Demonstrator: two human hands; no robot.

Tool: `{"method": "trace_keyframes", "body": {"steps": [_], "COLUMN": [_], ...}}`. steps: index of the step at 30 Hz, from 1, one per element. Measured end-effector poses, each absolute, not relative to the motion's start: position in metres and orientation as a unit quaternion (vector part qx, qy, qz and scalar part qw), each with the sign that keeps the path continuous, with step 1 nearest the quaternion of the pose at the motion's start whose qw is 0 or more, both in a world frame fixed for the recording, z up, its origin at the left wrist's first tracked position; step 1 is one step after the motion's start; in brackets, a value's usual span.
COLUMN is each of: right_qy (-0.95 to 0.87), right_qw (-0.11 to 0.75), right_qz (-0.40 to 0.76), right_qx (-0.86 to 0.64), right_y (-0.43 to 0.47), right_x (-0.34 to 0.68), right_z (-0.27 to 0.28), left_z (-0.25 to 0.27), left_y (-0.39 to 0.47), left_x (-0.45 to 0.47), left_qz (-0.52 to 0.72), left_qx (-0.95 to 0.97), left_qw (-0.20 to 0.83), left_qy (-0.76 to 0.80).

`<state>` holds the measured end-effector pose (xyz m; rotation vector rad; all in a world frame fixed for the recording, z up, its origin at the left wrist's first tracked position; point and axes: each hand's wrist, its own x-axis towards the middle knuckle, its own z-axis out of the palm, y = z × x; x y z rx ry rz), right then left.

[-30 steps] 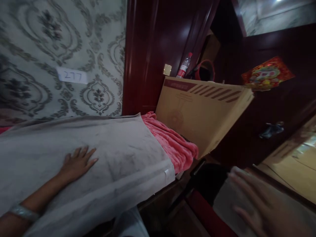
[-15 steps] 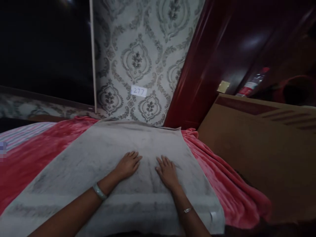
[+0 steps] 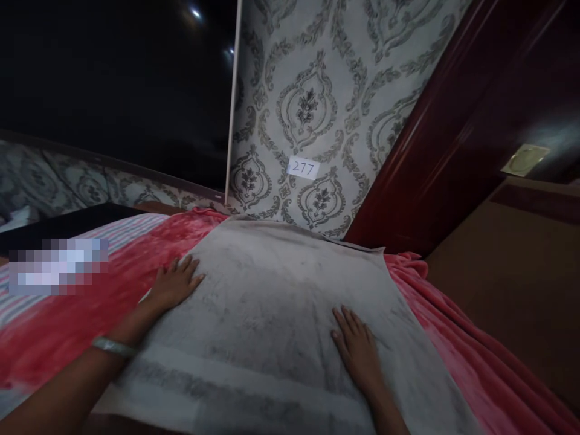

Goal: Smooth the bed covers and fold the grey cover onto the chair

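A grey towel-like cloth point(image 3: 272, 302) lies spread out over a red plush blanket point(image 3: 131, 275). At the cloth's left edge my left hand point(image 3: 174, 284) rests palm down, fingers spread, with a bracelet on the wrist. My right hand point(image 3: 357, 344) lies flat on the right half of the cloth, its fingers stretched out. Neither hand grips anything. Small creases run through the cloth near my right fingers.
Behind the cloth stands a patterned wall with a paper label point(image 3: 303, 168) reading 277. A large black screen point(image 3: 113, 90) is at the left, a dark red door frame point(image 3: 408, 163) at the right. A cardboard box point(image 3: 512, 272) stands beside the blanket; striped fabric point(image 3: 122, 228) shows at left.
My left hand has slid left across the cloth to its edge, away from my right hand. The view has turned left, and my right hand remains flat on the cloth.
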<state>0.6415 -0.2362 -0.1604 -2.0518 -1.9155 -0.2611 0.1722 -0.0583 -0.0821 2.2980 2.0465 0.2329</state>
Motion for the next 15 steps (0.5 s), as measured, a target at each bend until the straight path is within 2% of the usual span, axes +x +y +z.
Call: {"method": "trace_keyframes", "body": {"steps": [8,15], "right_qy": [-0.654,-0.649], "right_qw": [0.134,0.154], "right_qz": [-0.102,-0.079], "right_qx": [-0.737,-0.74], "right_y": [-0.237,-0.235], "right_x": [0.641,0.636], "right_z": [-0.162,-0.151], "left_z": [-0.09,-0.073], "left_y": [-0.093,-0.096], "left_x": [0.16,0.157], "left_qz": [0.109,0.132], "left_qx": [0.726,0.686], "left_qw": [-0.082,-0.077], "left_qy": [0.674,0.712]}}
